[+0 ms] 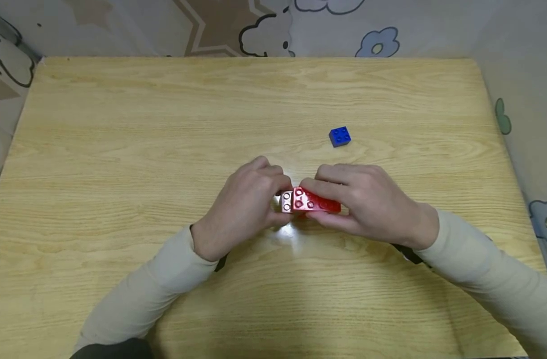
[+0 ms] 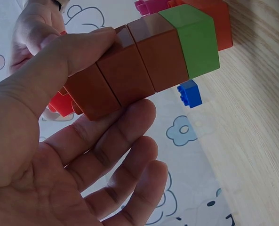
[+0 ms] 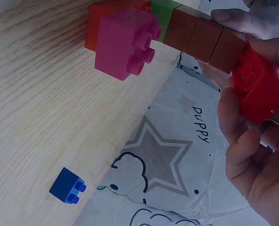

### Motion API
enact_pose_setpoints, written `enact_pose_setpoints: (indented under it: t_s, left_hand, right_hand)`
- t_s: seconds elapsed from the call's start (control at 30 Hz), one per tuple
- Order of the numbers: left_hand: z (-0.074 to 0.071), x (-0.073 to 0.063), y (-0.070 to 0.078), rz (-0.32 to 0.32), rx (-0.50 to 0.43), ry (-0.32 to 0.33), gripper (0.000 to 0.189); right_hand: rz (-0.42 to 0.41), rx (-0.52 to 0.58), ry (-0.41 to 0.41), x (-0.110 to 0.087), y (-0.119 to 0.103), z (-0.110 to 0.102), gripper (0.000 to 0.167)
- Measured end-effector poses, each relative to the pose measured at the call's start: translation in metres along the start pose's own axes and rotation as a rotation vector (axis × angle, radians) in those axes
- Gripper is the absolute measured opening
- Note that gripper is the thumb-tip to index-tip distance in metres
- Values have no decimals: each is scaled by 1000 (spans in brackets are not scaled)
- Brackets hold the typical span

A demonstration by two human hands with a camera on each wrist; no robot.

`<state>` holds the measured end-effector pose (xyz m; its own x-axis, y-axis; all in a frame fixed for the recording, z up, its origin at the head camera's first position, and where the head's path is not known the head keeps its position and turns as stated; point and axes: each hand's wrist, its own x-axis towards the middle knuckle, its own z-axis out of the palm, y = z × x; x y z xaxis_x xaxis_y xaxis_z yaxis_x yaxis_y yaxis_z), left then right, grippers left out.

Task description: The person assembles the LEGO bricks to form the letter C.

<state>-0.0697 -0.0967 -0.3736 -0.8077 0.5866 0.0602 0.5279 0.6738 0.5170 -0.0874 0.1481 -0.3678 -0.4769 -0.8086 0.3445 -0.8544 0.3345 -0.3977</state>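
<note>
A red brick (image 1: 320,201) with two rows of studs is gripped between the thumb and fingers of my right hand (image 1: 367,202). It sits on the end of a column of several brown bricks (image 2: 127,70), jutting to the right, its hollow underside partly showing in the right wrist view. My left hand (image 1: 251,199) pinches the brown column between thumb and forefinger, with the other fingers loosely bent below. Beneath the brown bricks are a green brick (image 2: 195,40) and an orange-red brick (image 2: 224,26) at the table. A pink brick (image 3: 123,44) stands beside the column's base.
A small blue brick (image 1: 340,136) lies on the wooden table (image 1: 166,124), beyond my right hand. The table's back edge meets a wall (image 1: 435,30) printed with cartoon clouds, stars and flowers, and another patterned wall (image 1: 515,149) runs along the right side.
</note>
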Motion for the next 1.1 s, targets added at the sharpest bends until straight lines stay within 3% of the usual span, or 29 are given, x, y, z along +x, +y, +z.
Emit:
enact_pose_setpoints:
  t_s: [0.33,0.9,1.1]
  left_hand:
    - [-2,2,2,11,16,-2,32]
    - [-2,1,4,-10,52,-45,37]
    - [-4,-2,8,1,-83,4,52]
  right_hand:
    - [28,-19,-20,-3,0,-2,41]
    - [96,-15,-76,2,-2,-3,35]
    - [99,0,-107,6,-2,-4,31]
